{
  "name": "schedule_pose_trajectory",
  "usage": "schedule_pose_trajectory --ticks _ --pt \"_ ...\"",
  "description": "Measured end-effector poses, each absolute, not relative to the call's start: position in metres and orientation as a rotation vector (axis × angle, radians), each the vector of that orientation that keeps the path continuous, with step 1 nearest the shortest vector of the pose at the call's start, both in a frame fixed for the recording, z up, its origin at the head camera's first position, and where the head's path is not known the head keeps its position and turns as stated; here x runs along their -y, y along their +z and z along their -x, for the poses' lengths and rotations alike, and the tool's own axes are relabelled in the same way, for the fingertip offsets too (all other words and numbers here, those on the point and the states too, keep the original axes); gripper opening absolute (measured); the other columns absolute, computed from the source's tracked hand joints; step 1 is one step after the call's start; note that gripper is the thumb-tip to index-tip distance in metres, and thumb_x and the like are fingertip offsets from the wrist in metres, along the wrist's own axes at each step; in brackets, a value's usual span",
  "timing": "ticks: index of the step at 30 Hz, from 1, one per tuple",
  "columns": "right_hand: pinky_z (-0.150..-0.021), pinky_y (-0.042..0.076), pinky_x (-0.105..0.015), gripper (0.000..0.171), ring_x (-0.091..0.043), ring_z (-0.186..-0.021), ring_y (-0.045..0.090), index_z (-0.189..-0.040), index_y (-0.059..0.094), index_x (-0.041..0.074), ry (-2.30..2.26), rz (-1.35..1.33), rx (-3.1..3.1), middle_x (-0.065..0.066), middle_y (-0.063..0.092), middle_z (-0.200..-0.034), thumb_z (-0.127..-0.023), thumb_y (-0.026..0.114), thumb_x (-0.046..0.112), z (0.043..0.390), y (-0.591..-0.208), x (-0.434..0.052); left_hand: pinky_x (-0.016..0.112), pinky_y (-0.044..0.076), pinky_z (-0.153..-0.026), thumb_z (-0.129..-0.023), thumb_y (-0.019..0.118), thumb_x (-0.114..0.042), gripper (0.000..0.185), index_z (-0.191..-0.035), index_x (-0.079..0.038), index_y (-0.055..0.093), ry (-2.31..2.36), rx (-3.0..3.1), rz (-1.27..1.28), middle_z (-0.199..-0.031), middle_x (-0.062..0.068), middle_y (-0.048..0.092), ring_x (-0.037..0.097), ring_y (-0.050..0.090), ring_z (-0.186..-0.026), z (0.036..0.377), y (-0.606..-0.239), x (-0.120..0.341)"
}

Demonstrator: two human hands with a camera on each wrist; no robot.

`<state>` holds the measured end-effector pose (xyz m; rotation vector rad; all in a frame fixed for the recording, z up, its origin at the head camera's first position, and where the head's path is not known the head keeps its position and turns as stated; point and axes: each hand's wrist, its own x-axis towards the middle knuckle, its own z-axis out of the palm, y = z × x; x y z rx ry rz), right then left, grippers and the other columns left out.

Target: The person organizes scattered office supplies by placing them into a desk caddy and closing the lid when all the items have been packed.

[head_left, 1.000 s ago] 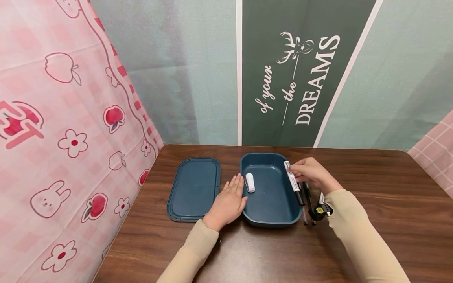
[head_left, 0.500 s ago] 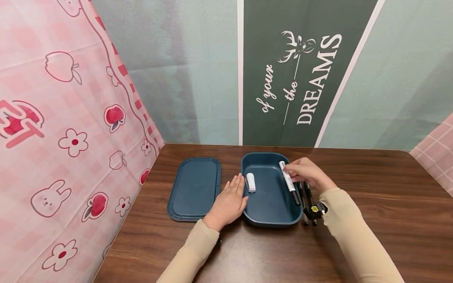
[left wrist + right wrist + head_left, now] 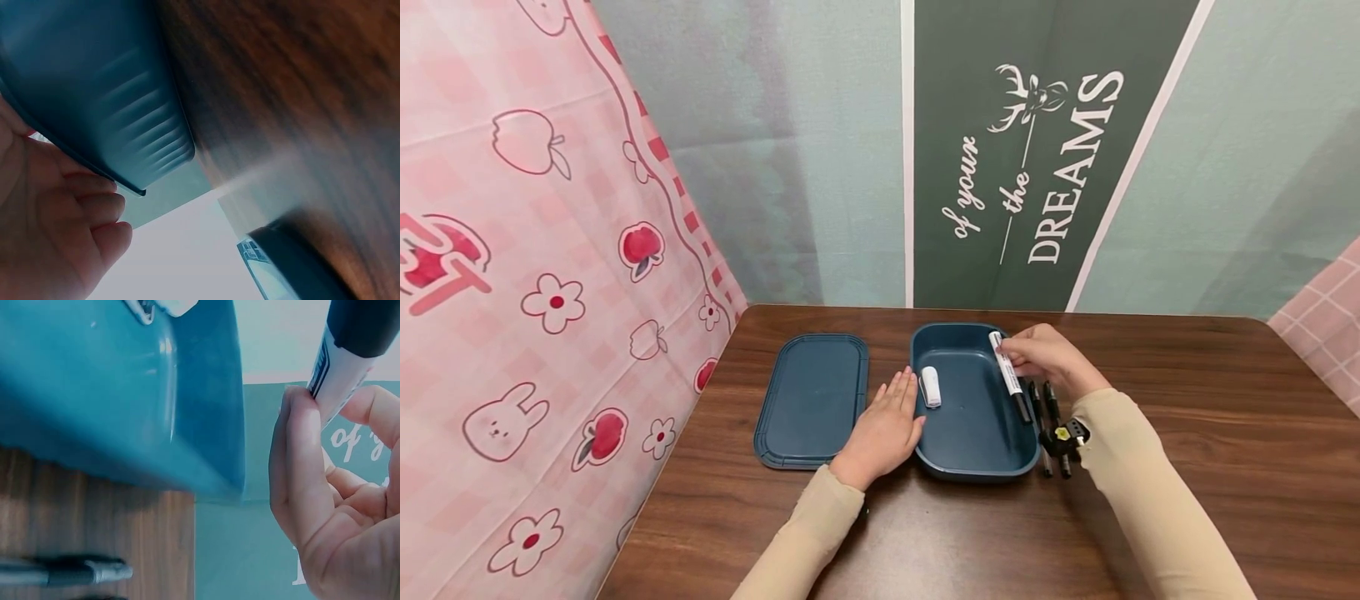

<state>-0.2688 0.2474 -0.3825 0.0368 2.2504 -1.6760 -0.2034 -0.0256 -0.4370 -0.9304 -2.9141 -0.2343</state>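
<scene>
A blue plastic box (image 3: pixel 973 433) stands open on the table. My left hand (image 3: pixel 880 429) rests against its left rim with the fingers straight; in the left wrist view the fingers (image 3: pixel 100 206) lie along the rim's outer side. My right hand (image 3: pixel 1051 358) pinches a white marker with a black cap (image 3: pixel 1011 379) between thumb and fingertips, over the right side of the box. In the right wrist view the marker (image 3: pixel 344 369) points cap end toward the camera. Inside the box, by the left wall, lies a small white stapler (image 3: pixel 931 387).
The matching blue lid (image 3: pixel 812 400) lies flat to the left of the box. Two dark pens (image 3: pixel 1047 462) lie just right of the box, partly hidden under the right wrist. A printed curtain (image 3: pixel 820 167) hangs behind the wooden table (image 3: pixel 955 542).
My right hand has brought the marker left, from above the right rim to over the box's inside, then slightly toward the far end. My left hand has stayed in place.
</scene>
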Motion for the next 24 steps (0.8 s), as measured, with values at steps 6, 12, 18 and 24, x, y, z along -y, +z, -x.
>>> schedule_pose_trajectory --ticks 6,12,18,24 --pt "-0.059 0.054 -0.020 0.036 -0.003 -0.060 0.057 -0.108 0.054 -0.022 -1.692 0.012 -2.229 0.004 0.056 -0.064 -0.088 0.055 0.008 0.274 -0.381 -0.237 0.038 0.023 -0.113 -0.102 0.040 -0.032 0.059 -0.147 0.004 0.025 -0.228 2.929 0.923 -0.153 0.017 0.022 0.025 0.021 -0.141 0.204 -0.439 0.026" --pt "-0.060 0.055 -0.021 0.035 -0.004 -0.060 0.057 -0.106 0.056 -0.021 -1.680 -0.008 -2.238 0.002 0.055 -0.065 -0.088 0.056 0.008 0.278 -0.386 -0.223 0.038 0.024 -0.112 -0.101 0.041 -0.032 0.059 -0.146 0.004 0.027 -0.232 2.916 0.916 -0.152 0.017 0.023 0.025 0.023 -0.140 0.205 -0.440 0.025" --pt "-0.060 0.055 -0.021 0.035 -0.006 -0.060 0.057 -0.106 0.057 -0.020 -1.639 -0.035 -2.249 0.000 0.056 -0.067 -0.087 0.057 0.009 0.280 -0.395 -0.212 0.038 0.024 -0.112 -0.102 0.040 -0.032 0.059 -0.147 0.004 0.026 -0.236 2.918 0.915 -0.153 0.017 0.023 0.025 0.022 -0.140 0.204 -0.439 0.026" --pt "-0.061 0.056 -0.023 0.030 -0.008 -0.060 0.058 -0.101 0.061 -0.018 -1.609 -0.064 -2.259 -0.002 0.057 -0.067 -0.087 0.058 0.009 0.281 -0.403 -0.203 0.038 0.024 -0.112 -0.101 0.041 -0.032 0.059 -0.147 0.004 0.027 -0.228 2.916 0.910 -0.153 0.017 0.023 0.025 0.023 -0.140 0.206 -0.439 0.025"
